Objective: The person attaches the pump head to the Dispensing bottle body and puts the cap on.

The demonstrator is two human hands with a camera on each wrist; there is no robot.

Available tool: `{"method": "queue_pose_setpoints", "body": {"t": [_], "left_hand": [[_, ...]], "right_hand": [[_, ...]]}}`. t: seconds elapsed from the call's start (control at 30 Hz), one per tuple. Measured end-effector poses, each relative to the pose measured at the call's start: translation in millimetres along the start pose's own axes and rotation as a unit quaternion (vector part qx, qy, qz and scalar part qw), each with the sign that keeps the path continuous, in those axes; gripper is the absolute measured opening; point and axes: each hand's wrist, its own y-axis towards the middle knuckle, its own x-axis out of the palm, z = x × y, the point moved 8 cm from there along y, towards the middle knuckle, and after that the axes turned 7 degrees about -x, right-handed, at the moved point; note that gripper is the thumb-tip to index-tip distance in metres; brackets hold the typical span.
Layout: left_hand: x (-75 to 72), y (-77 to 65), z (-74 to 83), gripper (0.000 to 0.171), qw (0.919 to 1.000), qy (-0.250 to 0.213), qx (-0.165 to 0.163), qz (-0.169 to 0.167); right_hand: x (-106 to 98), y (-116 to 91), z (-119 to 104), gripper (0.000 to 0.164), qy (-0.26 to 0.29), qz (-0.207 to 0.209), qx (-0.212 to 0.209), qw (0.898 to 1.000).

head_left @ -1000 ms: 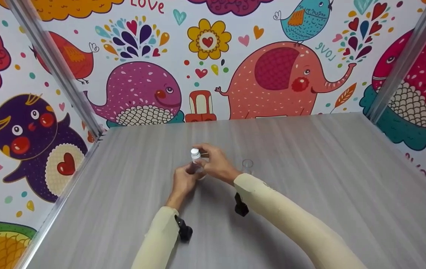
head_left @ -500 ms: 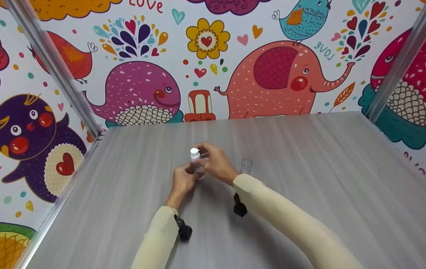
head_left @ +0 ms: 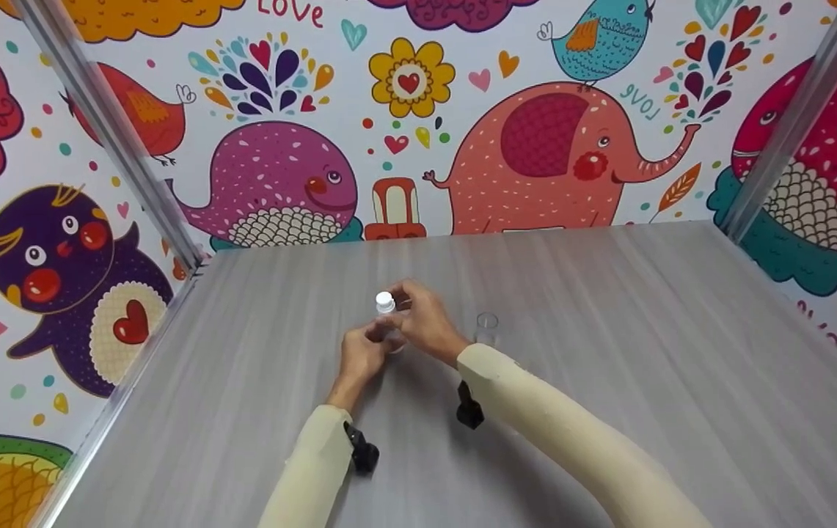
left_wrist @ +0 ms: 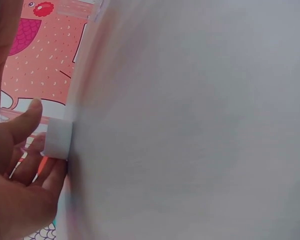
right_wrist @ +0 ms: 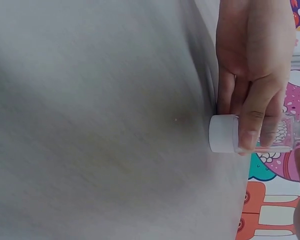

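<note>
A small clear bottle [head_left: 387,323] with a white cap [head_left: 384,301] stands upright on the grey table [head_left: 609,352], its white base [right_wrist: 222,133] on the surface. My right hand [head_left: 424,320] wraps its fingers [right_wrist: 252,120] round the clear body just below the cap. My left hand [head_left: 361,352] holds the lower part from the near left, thumb [left_wrist: 26,120] and fingers beside the white base [left_wrist: 57,139]. Most of the bottle's body is hidden behind the two hands in the head view.
A small empty clear glass [head_left: 486,327] stands on the table just right of my right wrist. Walls with bright cartoon animals close in the table at the back and both sides, with metal posts [head_left: 110,139] at the back corners.
My right wrist has shifted very slightly to the left on the bottle. The bottle, the left hand and the glass stay where they were.
</note>
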Motion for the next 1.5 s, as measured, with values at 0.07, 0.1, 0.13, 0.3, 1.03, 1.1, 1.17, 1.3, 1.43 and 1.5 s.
{"method": "queue_pose_setpoints", "body": {"t": [0.07, 0.1, 0.13, 0.3, 1.03, 1.1, 1.17, 1.3, 1.43, 1.5], "left_hand": [[-0.2, 0.3, 1.1, 0.026, 1.0, -0.003, 0.005, 0.001], [-0.5, 0.5, 1.7, 0.026, 1.0, -0.004, 0.007, 0.003], [-0.9, 0.5, 2.0, 0.026, 1.0, -0.003, 0.007, 0.004], [-1.9, -0.1, 3.0, 0.023, 0.9998, 0.014, 0.01, 0.006], [-1.5, 1.1, 1.9, 0.018, 0.9994, -0.01, 0.029, 0.016], [-1.0, 0.9, 2.9, 0.018, 0.9992, -0.014, 0.035, 0.012], [-0.7, 0.8, 3.4, 0.019, 0.9993, -0.014, 0.035, 0.009], [-0.4, 0.7, 4.4, 0.022, 0.9993, 0.003, 0.037, 0.008], [0.1, 0.8, 5.1, 0.021, 0.9991, 0.011, 0.04, 0.008], [0.3, 0.9, 4.8, 0.022, 0.9993, 0.01, 0.036, 0.007]], "right_hand": [[-0.5, -0.1, -0.7, 0.033, -0.004, 0.001, 0.0, 1.0], [-0.7, 0.0, -0.7, 0.034, -0.006, 0.0, 0.002, 1.0], [-0.8, -0.1, -0.5, 0.034, -0.01, -0.001, 0.005, 1.0], [-1.2, -1.7, 1.4, 0.038, -0.026, -0.008, 0.028, 0.999], [1.5, -3.9, 2.6, 0.044, -0.008, -0.011, 0.007, 1.0], [0.7, -3.8, 1.2, 0.043, 0.012, -0.013, 0.001, 1.0], [0.3, -3.4, -0.5, 0.04, 0.025, -0.017, -0.006, 1.0], [0.1, -2.5, -3.0, 0.036, 0.03, -0.024, -0.022, 0.999], [-0.3, -2.7, -2.2, 0.034, 0.022, -0.028, -0.019, 0.999], [-1.2, -2.7, -1.4, 0.034, 0.015, -0.027, -0.012, 0.999]]}}
